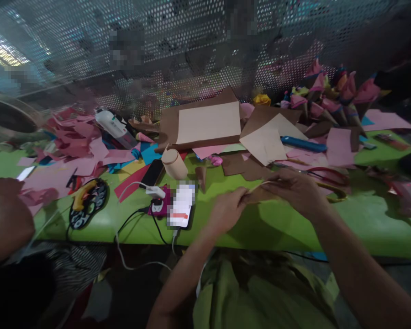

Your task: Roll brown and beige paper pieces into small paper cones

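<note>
The right hand [296, 192] covered one end of the brown paper [260, 195], and the left hand [228, 209] hid part of the other. I couldn't read the white phone [182, 205], its screen all blurred squares, while a co-worker's arm [9, 217] was cut off at the left edge and shapes behind the perforated mesh [198, 36] stayed too hazy to name.

No wording is legible; chunky white letters on the black, curved, flat object [95, 204] are too blurred; print on the white, cylindrical plastic bottle [113, 127] is too small; the bright, rectangular phone screen [181, 203] is pixelated.
</note>
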`<move>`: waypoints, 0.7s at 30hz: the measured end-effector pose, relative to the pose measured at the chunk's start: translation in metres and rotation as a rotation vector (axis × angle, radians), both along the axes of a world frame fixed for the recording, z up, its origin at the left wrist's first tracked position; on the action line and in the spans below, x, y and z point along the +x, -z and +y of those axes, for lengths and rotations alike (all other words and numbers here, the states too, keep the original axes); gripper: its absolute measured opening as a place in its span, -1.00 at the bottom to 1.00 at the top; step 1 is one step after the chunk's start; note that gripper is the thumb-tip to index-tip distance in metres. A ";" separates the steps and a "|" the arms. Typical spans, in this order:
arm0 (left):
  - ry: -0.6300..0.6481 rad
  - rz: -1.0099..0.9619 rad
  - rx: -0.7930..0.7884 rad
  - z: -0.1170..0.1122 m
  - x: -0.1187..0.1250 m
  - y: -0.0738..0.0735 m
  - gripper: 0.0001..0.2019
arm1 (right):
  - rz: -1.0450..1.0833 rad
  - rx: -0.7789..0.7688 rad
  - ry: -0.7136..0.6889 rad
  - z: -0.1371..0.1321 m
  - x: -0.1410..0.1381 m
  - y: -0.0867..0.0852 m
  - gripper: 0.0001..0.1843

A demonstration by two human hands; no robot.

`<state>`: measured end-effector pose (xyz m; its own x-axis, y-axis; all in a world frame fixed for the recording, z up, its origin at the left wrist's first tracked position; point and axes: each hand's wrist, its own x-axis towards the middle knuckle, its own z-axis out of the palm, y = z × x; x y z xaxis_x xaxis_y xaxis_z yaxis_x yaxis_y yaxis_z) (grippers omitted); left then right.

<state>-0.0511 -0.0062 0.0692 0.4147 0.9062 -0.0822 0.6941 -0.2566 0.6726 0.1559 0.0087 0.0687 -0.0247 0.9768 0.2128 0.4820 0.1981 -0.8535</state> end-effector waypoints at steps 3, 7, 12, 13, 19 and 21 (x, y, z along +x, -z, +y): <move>-0.031 -0.074 -0.037 -0.002 -0.009 -0.002 -0.75 | 0.198 -0.154 0.059 0.000 0.002 0.000 -0.49; -0.075 -0.176 -0.037 -0.003 -0.020 -0.001 -0.73 | 0.335 -0.262 0.141 -0.004 0.007 -0.002 -0.50; -0.100 -0.270 -0.007 -0.003 -0.019 0.001 -0.74 | 0.411 -0.301 0.177 -0.006 0.006 -0.004 -0.51; -0.105 -0.277 -0.003 -0.003 -0.017 0.001 -0.72 | 0.431 -0.300 0.173 -0.006 0.005 -0.004 -0.52; -0.146 -0.358 -0.001 -0.001 -0.009 0.004 -0.83 | 0.464 -0.267 0.130 -0.006 0.005 0.003 -0.60; -0.165 -0.397 -0.019 0.000 -0.008 0.006 -0.80 | 0.452 -0.246 0.115 -0.006 0.005 0.004 -0.60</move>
